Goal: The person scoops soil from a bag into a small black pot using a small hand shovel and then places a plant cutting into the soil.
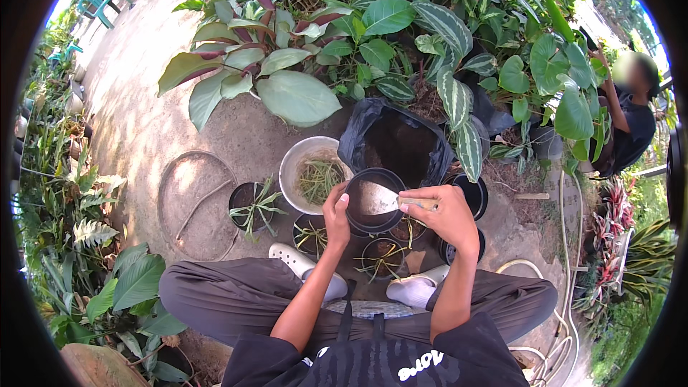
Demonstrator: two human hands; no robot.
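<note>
My left hand (337,215) grips the left rim of a black plastic plant pot (374,226). In my right hand (451,215) is a putty knife (379,197) with a wooden handle, its wide metal blade reaching inside that pot. Dark soil shows at the pot's left side; the blade hides part of the inside. Just beyond stands an open black plastic bag (398,140) of dark soil. A whitish bucket (290,172) with cut green leaves (321,180) inside is left of the bag. Small potted plants (382,258) sit between my feet and the held pot.
Another potted plant (255,209) stands at left, near a hoop (161,199) lying on the concrete. Black pots (475,196) are beside my right hand. Large leafy plants (301,91) crowd the far side. A hose (564,236) runs along the right, where another person (629,113) is among the plants.
</note>
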